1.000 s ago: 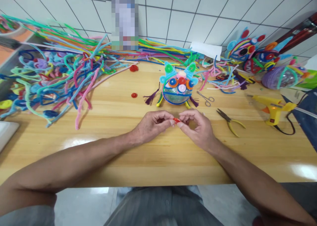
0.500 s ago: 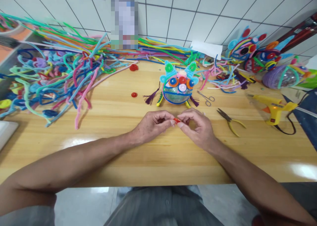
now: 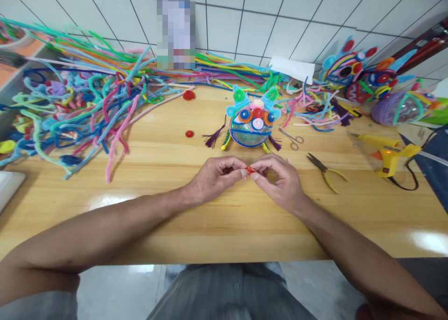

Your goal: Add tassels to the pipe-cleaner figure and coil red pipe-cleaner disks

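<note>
Between my fingertips is a small red pipe cleaner piece (image 3: 249, 170), mostly covered by the fingers. My left hand (image 3: 224, 176) pinches its left side, and my right hand (image 3: 278, 180) pinches the right side; both are closed. Just beyond them stands a colourful animal-face figure (image 3: 249, 134) made of pipe cleaners over a clear round body, with green-centred ears and purple tassels. Two red pipe cleaner coils, an upper coil (image 3: 188, 95) and a smaller lower coil (image 3: 189, 133), lie to the figure's left.
Small scissors (image 3: 293, 140), yellow-handled pliers (image 3: 327, 172) and a yellow glue gun (image 3: 387, 154) lie to the right. A tangled heap of pipe cleaners (image 3: 87, 110) covers the left side. More finished figures (image 3: 395, 110) stand at the back right. The table's front edge (image 3: 224, 262) runs before my body.
</note>
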`<state>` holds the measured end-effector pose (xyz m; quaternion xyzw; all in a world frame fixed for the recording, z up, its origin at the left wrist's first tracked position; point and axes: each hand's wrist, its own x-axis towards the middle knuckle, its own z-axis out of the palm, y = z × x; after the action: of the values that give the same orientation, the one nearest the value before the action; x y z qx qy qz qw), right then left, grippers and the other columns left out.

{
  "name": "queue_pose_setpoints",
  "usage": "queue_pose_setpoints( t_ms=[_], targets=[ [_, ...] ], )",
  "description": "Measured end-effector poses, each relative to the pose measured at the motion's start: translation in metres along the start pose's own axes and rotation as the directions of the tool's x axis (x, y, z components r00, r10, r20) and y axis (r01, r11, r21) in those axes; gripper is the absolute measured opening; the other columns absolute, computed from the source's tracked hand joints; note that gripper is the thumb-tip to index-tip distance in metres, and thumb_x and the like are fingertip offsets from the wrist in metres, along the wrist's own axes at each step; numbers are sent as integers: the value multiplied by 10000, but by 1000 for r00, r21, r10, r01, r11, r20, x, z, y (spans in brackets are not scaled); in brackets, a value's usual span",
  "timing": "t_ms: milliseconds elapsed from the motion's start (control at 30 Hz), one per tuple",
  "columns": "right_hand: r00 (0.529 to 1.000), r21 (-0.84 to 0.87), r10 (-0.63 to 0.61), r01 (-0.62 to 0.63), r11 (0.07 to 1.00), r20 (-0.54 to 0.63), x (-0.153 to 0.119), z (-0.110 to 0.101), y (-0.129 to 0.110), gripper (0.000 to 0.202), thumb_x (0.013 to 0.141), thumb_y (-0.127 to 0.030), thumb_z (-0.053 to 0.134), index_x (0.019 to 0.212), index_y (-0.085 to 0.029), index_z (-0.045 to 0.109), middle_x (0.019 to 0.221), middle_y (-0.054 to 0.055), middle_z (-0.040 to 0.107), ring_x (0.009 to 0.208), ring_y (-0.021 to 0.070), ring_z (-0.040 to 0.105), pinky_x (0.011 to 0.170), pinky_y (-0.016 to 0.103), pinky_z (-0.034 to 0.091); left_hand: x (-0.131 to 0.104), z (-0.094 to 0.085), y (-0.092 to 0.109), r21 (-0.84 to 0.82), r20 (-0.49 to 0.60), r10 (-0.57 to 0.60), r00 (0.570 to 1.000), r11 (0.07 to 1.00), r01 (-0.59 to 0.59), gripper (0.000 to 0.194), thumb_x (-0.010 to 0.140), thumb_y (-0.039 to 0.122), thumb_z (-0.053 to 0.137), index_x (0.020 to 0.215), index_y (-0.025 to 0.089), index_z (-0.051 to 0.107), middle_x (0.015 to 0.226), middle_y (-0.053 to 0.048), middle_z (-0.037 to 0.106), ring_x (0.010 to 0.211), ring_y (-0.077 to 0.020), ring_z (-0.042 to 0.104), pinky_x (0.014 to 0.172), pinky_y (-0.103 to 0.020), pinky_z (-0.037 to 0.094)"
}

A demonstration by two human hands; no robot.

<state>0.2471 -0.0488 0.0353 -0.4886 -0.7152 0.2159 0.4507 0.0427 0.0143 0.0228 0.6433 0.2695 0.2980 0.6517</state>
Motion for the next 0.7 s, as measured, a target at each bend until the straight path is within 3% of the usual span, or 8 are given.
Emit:
queue_pose_setpoints(
  t_ms=[700],
  targets=[
    [1000,-20,-17,17,1000,-1,-1,0,2,107,933,-147,704,967,-249,703,826,10,684,707,151,632,628,303,527,0,0,-2,-17,1,23,1000,1000,-23,325,934,461,741,914,138,768,801,-33,725,659,-102,569,631,-232,482]
  ],
)
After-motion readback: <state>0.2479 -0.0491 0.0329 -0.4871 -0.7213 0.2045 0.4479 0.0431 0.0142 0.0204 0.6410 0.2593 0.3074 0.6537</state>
